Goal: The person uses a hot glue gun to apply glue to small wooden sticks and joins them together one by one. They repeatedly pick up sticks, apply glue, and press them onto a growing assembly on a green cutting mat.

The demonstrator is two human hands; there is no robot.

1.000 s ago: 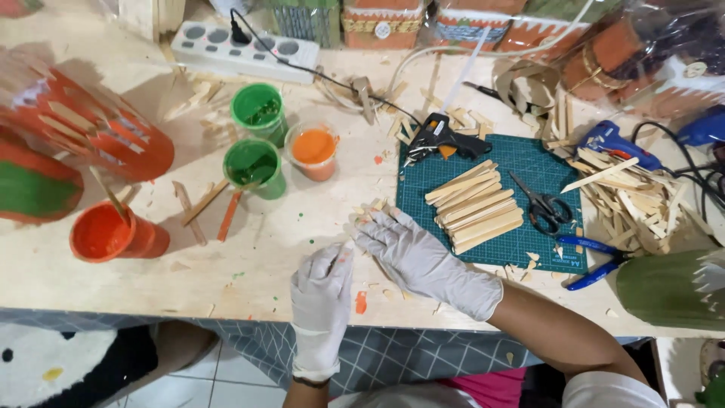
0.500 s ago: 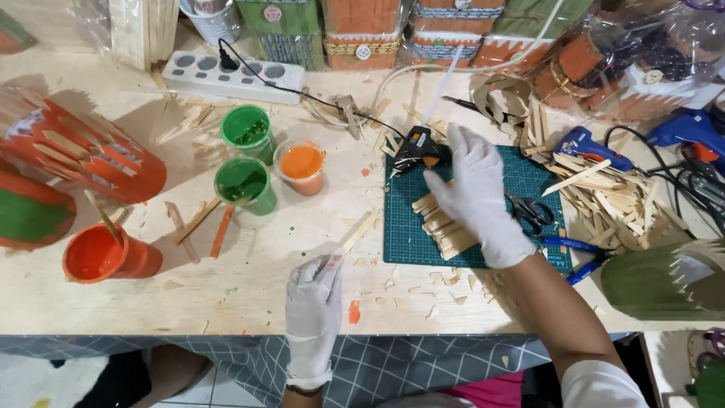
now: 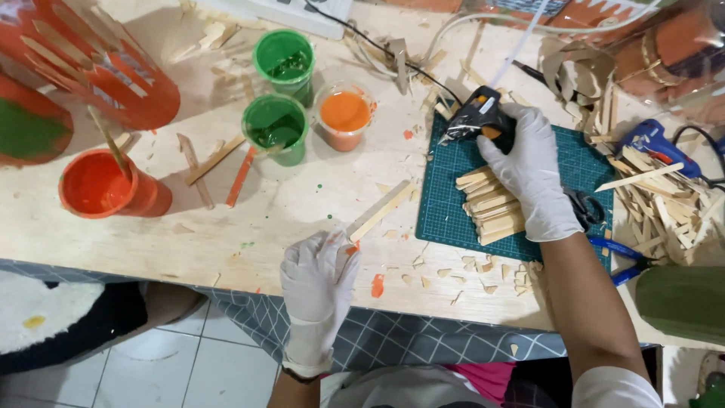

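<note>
On the green cutting mat (image 3: 453,204) your right hand (image 3: 532,170) closes around the black glue gun (image 3: 479,113); your left hand (image 3: 317,272) pinches a light, stiff wooden stick (image 3: 380,211) by its near end

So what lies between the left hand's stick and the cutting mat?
In the head view, only bare tabletop with small wood chips separates the wooden stick from the green cutting mat.

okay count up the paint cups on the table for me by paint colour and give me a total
Green paint cups: 2, one behind the other.
Pale orange paint cup: 1.
Red-orange paint cup with a stick in it: 1.
Total: 4 cups.
None is in a hand: the left hand holds a wooden stick, and the right hand is on the glue gun.
</note>
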